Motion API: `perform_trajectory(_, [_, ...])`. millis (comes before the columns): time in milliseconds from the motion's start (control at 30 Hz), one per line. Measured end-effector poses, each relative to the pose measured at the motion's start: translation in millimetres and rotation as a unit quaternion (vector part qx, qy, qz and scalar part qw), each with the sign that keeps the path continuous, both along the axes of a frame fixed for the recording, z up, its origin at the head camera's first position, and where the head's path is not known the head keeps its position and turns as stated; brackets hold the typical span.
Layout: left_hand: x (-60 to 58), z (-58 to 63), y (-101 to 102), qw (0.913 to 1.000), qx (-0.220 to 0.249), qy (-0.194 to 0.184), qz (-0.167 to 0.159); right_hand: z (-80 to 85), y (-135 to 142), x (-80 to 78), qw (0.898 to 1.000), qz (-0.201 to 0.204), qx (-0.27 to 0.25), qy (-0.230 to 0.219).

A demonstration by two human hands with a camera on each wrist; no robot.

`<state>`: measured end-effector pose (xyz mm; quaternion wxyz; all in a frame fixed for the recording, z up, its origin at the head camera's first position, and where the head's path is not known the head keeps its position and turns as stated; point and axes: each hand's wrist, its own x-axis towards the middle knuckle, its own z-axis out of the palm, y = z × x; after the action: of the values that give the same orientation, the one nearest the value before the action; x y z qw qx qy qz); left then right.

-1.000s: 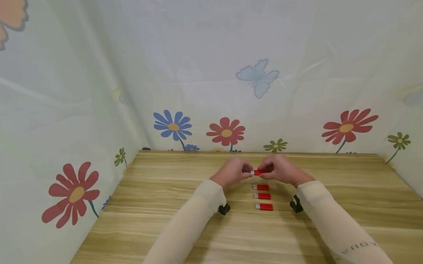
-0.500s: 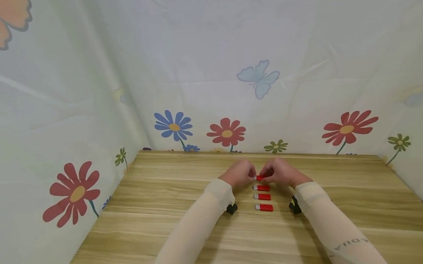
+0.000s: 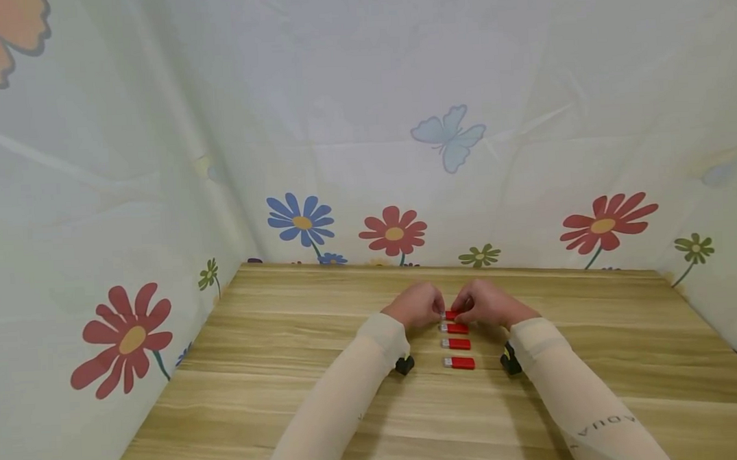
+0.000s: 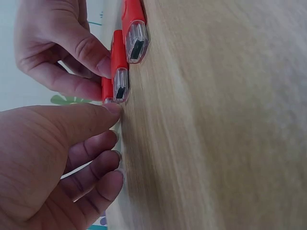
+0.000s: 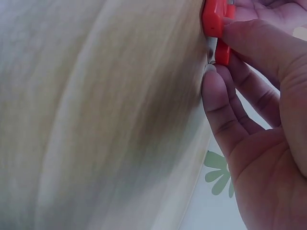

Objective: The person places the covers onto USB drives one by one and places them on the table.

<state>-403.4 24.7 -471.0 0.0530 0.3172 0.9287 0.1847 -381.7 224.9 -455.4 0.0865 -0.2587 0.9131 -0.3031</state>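
Red USB flash drives with clear caps lie in a column on the wooden table. At its far end, my right hand (image 3: 490,303) pinches the red body of the farthest flash drive (image 3: 451,315) between thumb and fingers. My left hand (image 3: 416,305) pinches the same drive at its capped end; its thumb partly hides the cap in the left wrist view. Closer to me lie the second drive (image 3: 455,328), a third (image 3: 456,344) and the nearest (image 3: 459,363), all with caps pointing left. In the right wrist view, the right thumb covers part of the drives.
The wood-grain table (image 3: 288,371) ends at the back against a pale curtain (image 3: 339,121) printed with flowers and a butterfly. A similar sheet rises on the left side. Black wrist cameras hang under both sleeves, beside the column of drives.
Both hands have brought the farthest drive toward me, down close to the second drive. The left hand also shifted right. The other drives stay where they were.
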Motion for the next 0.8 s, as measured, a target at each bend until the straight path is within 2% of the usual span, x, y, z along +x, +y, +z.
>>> perform_trajectory(300, [0.2,-2.5,0.3,0.9994,0.0,-0.025,0.022,-1.4,0.8,1.9,0.999,-0.029,0.005,-0.014])
perform_trajectory(800, [0.5,0.8,-3.7,0.9992,-0.011,-0.025,0.028,-4.6,1.8,-1.2,0.999,-0.048,0.004,-0.023])
